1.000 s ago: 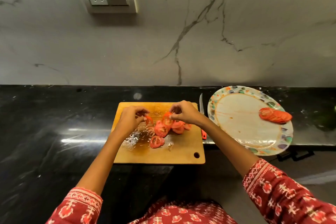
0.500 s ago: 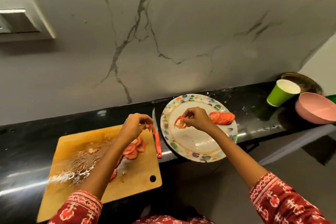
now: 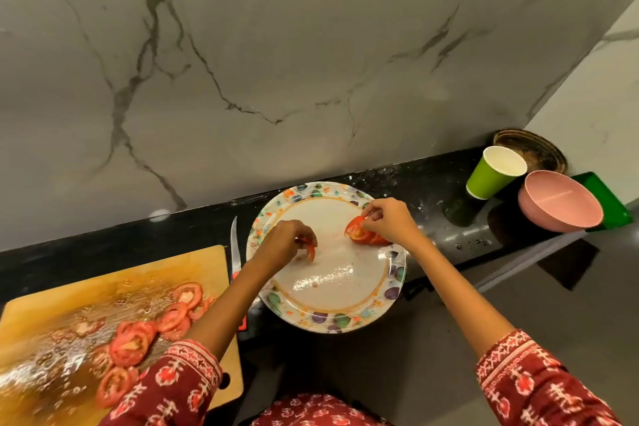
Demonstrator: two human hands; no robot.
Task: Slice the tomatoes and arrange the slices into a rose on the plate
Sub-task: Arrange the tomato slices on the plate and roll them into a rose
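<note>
Both hands now over the plate [image 3: 392, 290], no longer at the cutting board [image 3: 114, 290] left of it. Left hand [image 3: 281, 245], half a second back at the board's edge, now above the plate's left half, grip narrow, pinching a thin tomato slice [image 3: 312, 251] that hangs on edge just over the white centre. Right hand [image 3: 389, 220] now on the plate's far right side, fingertips pinched on a slice at the short overlapping row [image 3: 361, 233] lying there (placing or adjusting, cannot tell which). Meaning for the task: slicing looks done, arranging barely begun; only a few slices on the plate and no rose shape yet. Many more cut slices [image 3: 138, 339] waiting on the wet board. Knife [image 3: 235, 245] idle between board and plate.
</note>
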